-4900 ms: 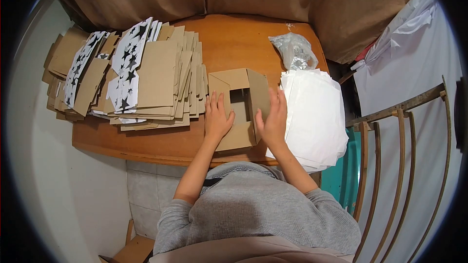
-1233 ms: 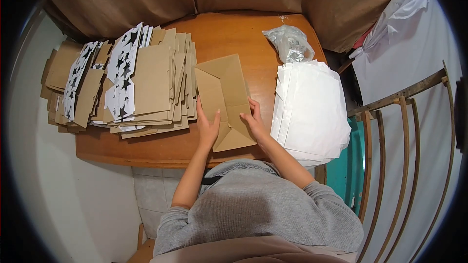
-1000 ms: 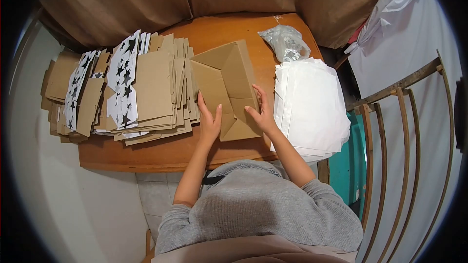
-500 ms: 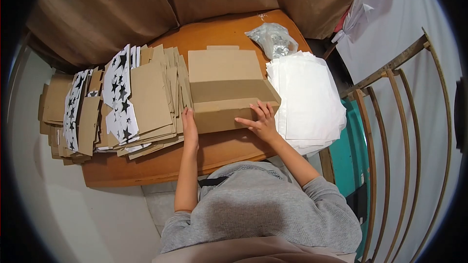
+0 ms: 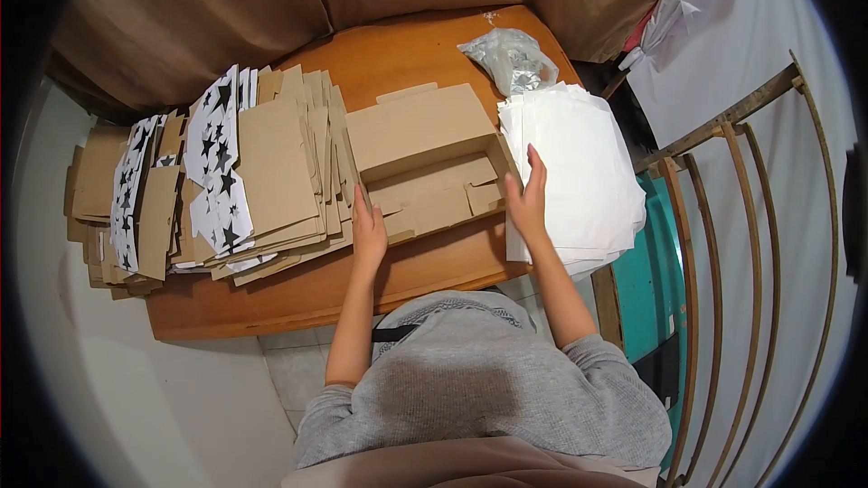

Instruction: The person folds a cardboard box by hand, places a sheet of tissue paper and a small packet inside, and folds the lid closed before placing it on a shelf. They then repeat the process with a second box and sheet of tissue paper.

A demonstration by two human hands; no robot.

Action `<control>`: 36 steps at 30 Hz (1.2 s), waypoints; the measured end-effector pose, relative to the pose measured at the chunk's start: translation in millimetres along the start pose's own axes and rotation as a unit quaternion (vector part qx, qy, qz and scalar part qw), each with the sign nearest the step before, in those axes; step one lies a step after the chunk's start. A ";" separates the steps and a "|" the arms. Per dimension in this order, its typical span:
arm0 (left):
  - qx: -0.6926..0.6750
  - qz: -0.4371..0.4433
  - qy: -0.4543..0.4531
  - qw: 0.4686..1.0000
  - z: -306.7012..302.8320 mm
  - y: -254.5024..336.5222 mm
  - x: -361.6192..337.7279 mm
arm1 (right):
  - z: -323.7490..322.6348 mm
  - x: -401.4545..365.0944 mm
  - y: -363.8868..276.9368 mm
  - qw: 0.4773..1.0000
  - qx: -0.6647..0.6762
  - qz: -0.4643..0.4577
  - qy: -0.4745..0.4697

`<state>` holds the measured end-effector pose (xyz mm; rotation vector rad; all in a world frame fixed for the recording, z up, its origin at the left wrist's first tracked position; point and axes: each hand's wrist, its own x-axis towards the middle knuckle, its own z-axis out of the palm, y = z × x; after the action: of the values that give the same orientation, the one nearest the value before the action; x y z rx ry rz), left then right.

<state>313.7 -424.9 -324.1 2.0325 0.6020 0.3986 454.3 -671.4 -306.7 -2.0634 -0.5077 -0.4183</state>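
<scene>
A brown cardboard box (image 5: 420,137) lies open on the orange-brown table (image 5: 434,267), its lid flap raised at the back and its inside showing. My left hand (image 5: 369,228) is at the box's front left corner, its fingers extended against the left side. At the right end, my right hand (image 5: 527,199) touches the side wall with thumb and fingers apart. Right beside that hand is a stack of white sheets (image 5: 579,172).
Flat cardboard pieces (image 5: 280,163) are piled on the left, with white star-patterned sheets (image 5: 217,158) among them. A clear plastic bag (image 5: 514,61) sits at the back right. A wooden rack (image 5: 714,136) stands at the right.
The box has turned slightly, and its front wall no longer stands high, so the inside shows. My right hand has shifted from the front wall to the right end. My left hand has moved slightly right.
</scene>
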 end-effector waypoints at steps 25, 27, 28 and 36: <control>0.357 0.111 0.031 0.927 18.9 17.0 27.4 | 35.7 36.0 2.9 0.963 -0.162 0.109 -0.187; 0.352 0.116 0.040 0.928 19.9 19.6 29.6 | 38.5 31.5 -1.6 0.929 -0.329 0.067 -0.153; 0.353 0.117 0.041 0.928 19.8 19.9 31.0 | 39.4 31.7 0.9 0.929 -0.329 0.067 -0.153; 0.332 0.099 0.047 0.937 16.9 22.0 21.8 | 36.2 13.9 4.1 0.960 -0.219 0.084 -0.151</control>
<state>345.9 -434.1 -312.7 2.7504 0.6507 0.4532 471.7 -639.6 -321.2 -2.5989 -0.4407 -0.1156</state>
